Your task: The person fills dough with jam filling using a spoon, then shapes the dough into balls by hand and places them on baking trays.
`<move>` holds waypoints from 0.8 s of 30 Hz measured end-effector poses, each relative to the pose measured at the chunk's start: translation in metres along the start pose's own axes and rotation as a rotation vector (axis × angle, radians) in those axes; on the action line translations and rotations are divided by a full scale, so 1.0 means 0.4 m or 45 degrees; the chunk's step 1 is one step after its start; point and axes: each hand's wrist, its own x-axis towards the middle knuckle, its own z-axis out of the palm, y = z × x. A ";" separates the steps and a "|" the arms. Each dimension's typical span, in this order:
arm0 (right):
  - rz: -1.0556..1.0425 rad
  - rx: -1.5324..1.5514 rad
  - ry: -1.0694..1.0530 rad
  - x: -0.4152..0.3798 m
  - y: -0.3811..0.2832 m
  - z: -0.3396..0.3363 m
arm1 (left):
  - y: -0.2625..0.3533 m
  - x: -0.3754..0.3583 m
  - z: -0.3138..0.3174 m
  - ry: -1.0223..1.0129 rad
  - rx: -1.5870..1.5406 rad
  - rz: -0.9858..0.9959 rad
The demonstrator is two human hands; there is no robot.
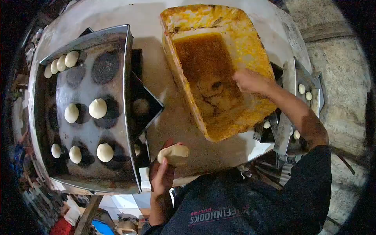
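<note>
My left hand (163, 176) holds a flattened piece of pale dough (174, 153) near the table's front edge, thumb on its near side. My right hand (250, 81) is over a deep rectangular tub (252, 39) with a yellow-crusted rim and walls. Its fingers are curled together, and I cannot tell what is in them. Brown filling (201, 55) covers much of the tub's bottom, with scraped streaks towards the near end. Left of my left hand lies a large metal tray (84, 94), where round dough balls (97, 108) sit in spaced rows.
More dough balls (61, 63) stand close together in the tray's far left corner. Other metal trays (147, 103) are stacked askew beneath it. On the right, narrower trays (290, 84) hold several small dough balls (301, 89). The pale tabletop (150, 23) runs under everything.
</note>
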 end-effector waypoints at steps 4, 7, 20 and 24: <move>-0.396 -0.210 -0.546 0.006 -0.019 0.014 | 0.001 0.011 0.001 0.008 -0.042 -0.003; -0.622 -0.158 -0.561 -0.009 0.014 0.042 | 0.024 0.016 0.028 -0.118 -0.114 0.046; -0.554 1.038 0.424 -0.379 -0.266 -0.087 | 0.037 -0.047 0.208 -0.139 -0.269 0.194; -0.670 0.678 0.740 -0.441 -0.389 0.034 | 0.017 -0.076 0.214 -0.203 -0.455 0.011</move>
